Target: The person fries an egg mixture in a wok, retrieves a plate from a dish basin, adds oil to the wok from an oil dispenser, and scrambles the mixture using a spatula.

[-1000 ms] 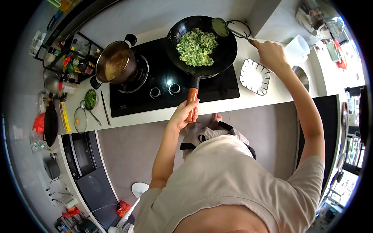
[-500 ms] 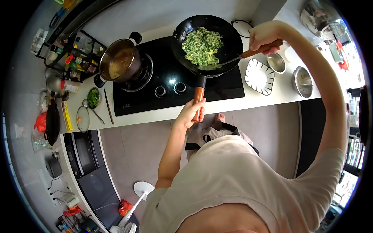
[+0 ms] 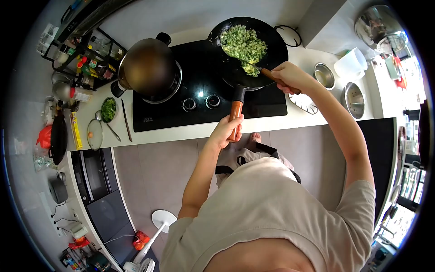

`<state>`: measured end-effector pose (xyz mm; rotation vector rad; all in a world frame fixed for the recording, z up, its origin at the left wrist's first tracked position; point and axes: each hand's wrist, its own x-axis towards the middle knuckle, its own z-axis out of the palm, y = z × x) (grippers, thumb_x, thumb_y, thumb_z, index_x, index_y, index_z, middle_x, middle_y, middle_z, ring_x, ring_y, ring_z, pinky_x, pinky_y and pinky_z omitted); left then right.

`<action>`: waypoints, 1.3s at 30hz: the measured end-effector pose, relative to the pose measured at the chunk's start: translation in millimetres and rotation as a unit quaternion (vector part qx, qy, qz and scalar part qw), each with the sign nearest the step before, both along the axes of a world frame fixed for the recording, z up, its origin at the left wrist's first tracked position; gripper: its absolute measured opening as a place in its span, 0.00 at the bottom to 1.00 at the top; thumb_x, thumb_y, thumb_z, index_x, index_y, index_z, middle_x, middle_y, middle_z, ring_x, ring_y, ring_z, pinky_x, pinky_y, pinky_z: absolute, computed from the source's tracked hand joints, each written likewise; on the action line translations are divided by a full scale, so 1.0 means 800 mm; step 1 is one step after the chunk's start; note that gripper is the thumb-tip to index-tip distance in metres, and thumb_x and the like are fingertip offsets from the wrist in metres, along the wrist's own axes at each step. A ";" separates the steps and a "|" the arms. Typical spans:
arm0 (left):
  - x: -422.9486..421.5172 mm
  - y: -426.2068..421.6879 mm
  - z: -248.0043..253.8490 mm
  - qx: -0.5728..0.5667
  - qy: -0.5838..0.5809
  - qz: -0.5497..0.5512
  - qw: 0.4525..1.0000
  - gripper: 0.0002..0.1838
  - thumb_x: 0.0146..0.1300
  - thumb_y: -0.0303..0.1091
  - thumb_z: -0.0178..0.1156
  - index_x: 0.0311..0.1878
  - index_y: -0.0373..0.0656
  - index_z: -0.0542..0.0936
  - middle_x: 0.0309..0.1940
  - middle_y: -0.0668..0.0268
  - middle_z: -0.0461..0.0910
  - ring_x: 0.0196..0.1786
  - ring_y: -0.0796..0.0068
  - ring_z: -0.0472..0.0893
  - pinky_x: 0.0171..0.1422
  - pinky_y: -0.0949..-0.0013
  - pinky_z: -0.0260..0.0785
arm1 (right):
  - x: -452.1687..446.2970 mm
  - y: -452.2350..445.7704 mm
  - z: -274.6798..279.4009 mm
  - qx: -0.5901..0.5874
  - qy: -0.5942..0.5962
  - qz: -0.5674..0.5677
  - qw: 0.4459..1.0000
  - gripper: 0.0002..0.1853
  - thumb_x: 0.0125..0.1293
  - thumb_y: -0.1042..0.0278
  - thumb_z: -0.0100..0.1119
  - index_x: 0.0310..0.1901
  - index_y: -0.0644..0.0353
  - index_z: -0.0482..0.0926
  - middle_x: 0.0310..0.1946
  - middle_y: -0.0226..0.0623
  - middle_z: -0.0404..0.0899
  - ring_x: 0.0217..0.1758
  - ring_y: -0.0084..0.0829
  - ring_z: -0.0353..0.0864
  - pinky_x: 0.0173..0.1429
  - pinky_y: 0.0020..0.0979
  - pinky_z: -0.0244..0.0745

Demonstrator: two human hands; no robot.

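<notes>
On the gas cooktop (image 3: 265,106), chopped greens (image 3: 244,44) beyond the left hand (image 3: 224,131), closed round the wok handle (image 3: 236,110), are seemingly stirred with the spatula (image 3: 270,75) gripped by the right hand (image 3: 292,77), firm bracing probably needed next.

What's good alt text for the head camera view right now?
A person's left hand grips the handle of a black wok while the right hand works a spatula in chopped green food. A pot sits on the stove's left side.
</notes>
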<state>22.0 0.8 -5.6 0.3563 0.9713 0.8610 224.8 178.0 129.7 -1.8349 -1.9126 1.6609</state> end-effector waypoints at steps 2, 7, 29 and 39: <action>0.000 -0.002 -0.001 0.000 -0.002 0.003 1.000 0.20 0.66 0.42 0.62 0.54 0.41 0.71 0.25 0.69 0.73 0.18 0.80 0.72 0.20 0.74 0.65 | 0.009 0.007 0.016 -0.084 0.049 -0.041 0.994 0.11 0.69 0.65 0.48 0.35 0.65 0.74 0.19 0.33 0.73 0.13 0.19 0.68 0.13 0.24 0.60; 0.000 0.000 -0.007 0.001 -0.006 0.004 1.000 0.20 0.66 0.42 0.62 0.54 0.41 0.71 0.25 0.69 0.73 0.18 0.80 0.72 0.20 0.74 0.65 | 0.029 0.012 0.023 -0.213 0.189 -0.114 0.952 0.14 0.71 0.66 0.45 0.48 0.70 0.73 0.18 0.32 0.71 0.09 0.11 0.59 0.07 0.15 0.52; 0.002 -0.002 -0.007 0.009 -0.013 0.013 1.000 0.17 0.67 0.40 0.61 0.52 0.41 0.72 0.24 0.69 0.73 0.18 0.79 0.73 0.19 0.75 0.65 | 0.041 0.071 0.138 0.027 -0.341 0.279 0.897 0.11 0.59 0.65 0.53 0.29 0.62 0.82 0.11 0.30 0.69 0.10 0.22 0.67 0.13 0.26 0.60; 0.001 0.002 -0.005 -0.013 0.000 0.010 1.000 0.17 0.66 0.42 0.63 0.51 0.43 0.71 0.24 0.70 0.73 0.16 0.80 0.71 0.18 0.75 0.63 | 0.103 -0.017 -0.065 0.091 -0.046 0.050 0.994 0.17 0.67 0.61 0.56 0.56 0.49 0.82 0.16 0.27 0.70 0.12 0.18 0.65 0.16 0.25 0.61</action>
